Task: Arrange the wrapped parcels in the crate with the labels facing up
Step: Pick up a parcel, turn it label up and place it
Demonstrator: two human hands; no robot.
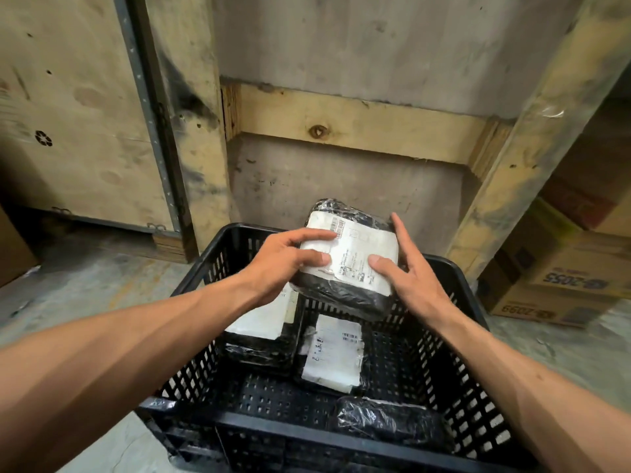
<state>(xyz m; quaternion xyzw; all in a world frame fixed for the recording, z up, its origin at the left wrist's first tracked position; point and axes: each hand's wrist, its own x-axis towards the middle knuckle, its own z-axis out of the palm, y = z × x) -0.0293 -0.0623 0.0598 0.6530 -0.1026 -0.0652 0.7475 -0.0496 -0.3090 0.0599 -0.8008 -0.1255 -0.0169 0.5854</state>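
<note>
I hold a black-wrapped parcel (348, 257) with its white label facing up, above the far part of the black slatted crate (474, 377). My left hand (283, 264) grips its left side, fingers on the label. My right hand (406, 271) presses its right side, thumb on the label. Inside the crate lie a parcel at the far left (263, 322) with a white label up, a middle parcel (336, 353) with its label up, and a near parcel (386, 421) showing only black wrap.
The crate stands on a concrete floor in front of a wooden frame (355, 126) against a grey wall. A plywood panel (71, 107) is at the left. Cardboard boxes (553, 278) are stacked at the right, close to the crate's far right corner.
</note>
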